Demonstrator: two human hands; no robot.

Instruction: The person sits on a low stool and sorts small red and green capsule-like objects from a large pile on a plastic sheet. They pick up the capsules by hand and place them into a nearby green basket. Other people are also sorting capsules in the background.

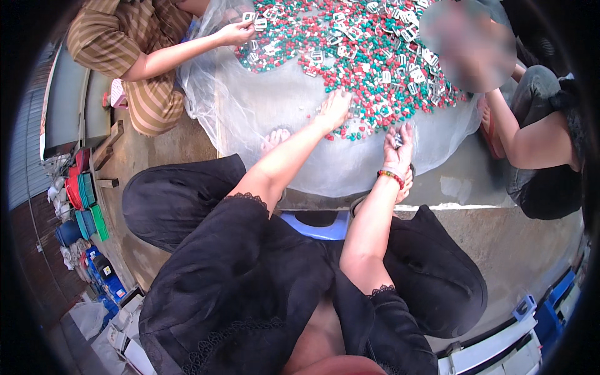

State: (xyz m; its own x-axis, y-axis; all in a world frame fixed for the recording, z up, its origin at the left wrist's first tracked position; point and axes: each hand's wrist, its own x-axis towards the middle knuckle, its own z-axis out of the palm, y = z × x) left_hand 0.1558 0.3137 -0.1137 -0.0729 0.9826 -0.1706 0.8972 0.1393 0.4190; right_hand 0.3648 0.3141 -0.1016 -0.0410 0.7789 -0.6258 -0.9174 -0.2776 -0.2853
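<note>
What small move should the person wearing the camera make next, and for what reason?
Probably the left hand should pick one white buckle from the red and green beads and bring it to the right hand. The left hand is at the beads' near edge, more buckles lie among them, and the right hand, palm up, seems to hold some pale pieces.

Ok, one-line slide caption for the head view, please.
Left hand at the edge of red, green and white pieces on a translucent sheet; right hand, palm up, holds something greyish.
</note>
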